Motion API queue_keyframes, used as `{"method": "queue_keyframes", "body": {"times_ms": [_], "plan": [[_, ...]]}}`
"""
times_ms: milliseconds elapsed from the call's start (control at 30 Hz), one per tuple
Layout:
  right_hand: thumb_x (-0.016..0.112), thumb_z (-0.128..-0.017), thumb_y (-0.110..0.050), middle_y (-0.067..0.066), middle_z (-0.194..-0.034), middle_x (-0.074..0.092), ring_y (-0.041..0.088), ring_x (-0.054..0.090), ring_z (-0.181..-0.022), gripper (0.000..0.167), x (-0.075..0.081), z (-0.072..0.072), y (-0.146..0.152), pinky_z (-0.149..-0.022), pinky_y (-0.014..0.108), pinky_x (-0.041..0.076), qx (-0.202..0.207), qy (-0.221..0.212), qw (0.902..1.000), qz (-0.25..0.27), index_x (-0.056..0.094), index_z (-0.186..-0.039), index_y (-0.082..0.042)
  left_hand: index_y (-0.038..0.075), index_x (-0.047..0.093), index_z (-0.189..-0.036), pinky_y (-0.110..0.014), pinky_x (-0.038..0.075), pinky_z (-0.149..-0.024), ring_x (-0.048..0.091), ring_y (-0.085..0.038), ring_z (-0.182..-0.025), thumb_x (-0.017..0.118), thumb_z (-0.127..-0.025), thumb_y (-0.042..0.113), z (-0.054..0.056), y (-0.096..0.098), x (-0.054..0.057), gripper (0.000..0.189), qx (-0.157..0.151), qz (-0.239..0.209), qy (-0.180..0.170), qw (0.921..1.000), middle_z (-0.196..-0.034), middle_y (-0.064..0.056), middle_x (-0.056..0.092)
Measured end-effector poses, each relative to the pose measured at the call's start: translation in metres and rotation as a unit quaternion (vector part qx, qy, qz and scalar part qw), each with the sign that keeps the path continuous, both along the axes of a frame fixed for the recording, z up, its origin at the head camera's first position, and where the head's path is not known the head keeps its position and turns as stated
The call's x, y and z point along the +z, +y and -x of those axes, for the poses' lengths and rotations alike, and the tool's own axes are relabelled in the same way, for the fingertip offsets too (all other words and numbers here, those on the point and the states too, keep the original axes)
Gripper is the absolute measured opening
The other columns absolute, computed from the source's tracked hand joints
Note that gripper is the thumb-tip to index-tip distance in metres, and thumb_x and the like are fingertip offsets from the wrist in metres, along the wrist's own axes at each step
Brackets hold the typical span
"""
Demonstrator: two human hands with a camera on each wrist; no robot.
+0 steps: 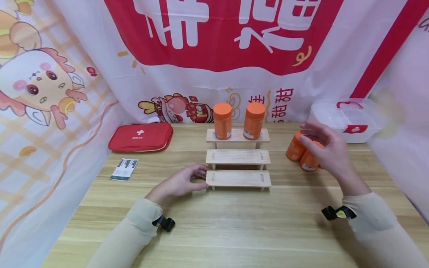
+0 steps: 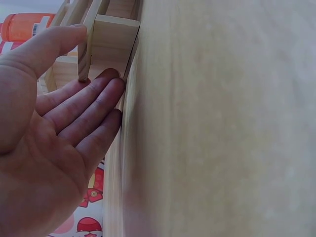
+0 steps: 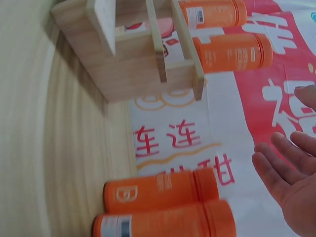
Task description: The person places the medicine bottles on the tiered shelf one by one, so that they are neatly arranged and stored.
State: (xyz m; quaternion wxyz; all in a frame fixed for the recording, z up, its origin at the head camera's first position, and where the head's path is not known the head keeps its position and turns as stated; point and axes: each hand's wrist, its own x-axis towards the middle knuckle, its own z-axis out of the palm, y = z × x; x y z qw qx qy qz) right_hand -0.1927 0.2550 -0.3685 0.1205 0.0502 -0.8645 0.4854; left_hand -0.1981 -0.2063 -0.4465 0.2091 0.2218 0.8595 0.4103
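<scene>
A three-tier wooden step rack (image 1: 238, 178) stands mid-table. At the left end of its lowest step is my left hand (image 1: 187, 180), fingers extended and touching the board end, thumb by its edge, as the left wrist view (image 2: 54, 118) shows. Two orange lidded bottles, a left one (image 1: 222, 121) and a right one (image 1: 254, 121), stand upright on the top step. My right hand (image 1: 330, 149) hovers with spread fingers above more orange bottles (image 1: 295, 147) on the table at right, partly hiding them. In the right wrist view, a gap separates the right hand (image 3: 296, 173) from these bottles (image 3: 163, 190).
A red first-aid pouch (image 1: 140, 137) lies at the back left, with a small printed card (image 1: 124, 169) in front of it. At the back right stands a translucent white box (image 1: 348, 119) with a red latch. Printed cloth (image 1: 187, 74) hangs behind the table.
</scene>
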Motion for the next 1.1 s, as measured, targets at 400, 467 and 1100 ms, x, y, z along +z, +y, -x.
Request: {"method": "queue_keyframes", "body": {"times_ms": [400, 467, 1100], "plan": [[0.074, -0.103, -0.017, -0.023, -0.126, 0.067, -0.003, 0.063, -0.115, 0.048, -0.018, -0.018, 0.048, -0.095, -0.001, 0.048, -0.052, 0.058, 0.9967, 0.024, 0.061, -0.149, -0.006, 0.006, 0.055, -0.15, -0.052, 0.049, -0.122, 0.064, -0.029, -0.135, 0.079, -0.1, 0.024, 0.0, 0.001, 0.0, 0.059, -0.005, -0.014, 0.004, 0.9999, -0.14, -0.01, 0.069], [0.074, -0.103, -0.017, -0.023, -0.125, 0.067, -0.003, 0.063, -0.115, 0.049, -0.02, -0.02, 0.055, -0.096, -0.001, 0.047, -0.064, 0.055, 0.9961, 0.026, 0.062, -0.149, -0.007, 0.006, 0.055, -0.151, -0.051, 0.049, -0.122, 0.064, -0.029, -0.135, 0.079, -0.1, 0.023, 0.0, 0.001, 0.0, 0.059, -0.006, -0.016, 0.003, 0.9999, -0.14, -0.01, 0.069], [0.071, -0.104, -0.043, 0.004, -0.163, 0.054, -0.016, 0.053, -0.111, 0.069, -0.054, -0.018, 0.118, -0.085, -0.004, 0.047, -0.103, -0.088, 0.9908, -0.002, 0.045, -0.165, -0.023, 0.008, 0.055, -0.151, -0.053, 0.048, -0.123, 0.063, -0.029, -0.135, 0.079, -0.1, 0.026, 0.0, 0.001, 0.0, 0.059, 0.001, -0.01, -0.008, 0.9999, -0.141, -0.009, 0.068]]}}
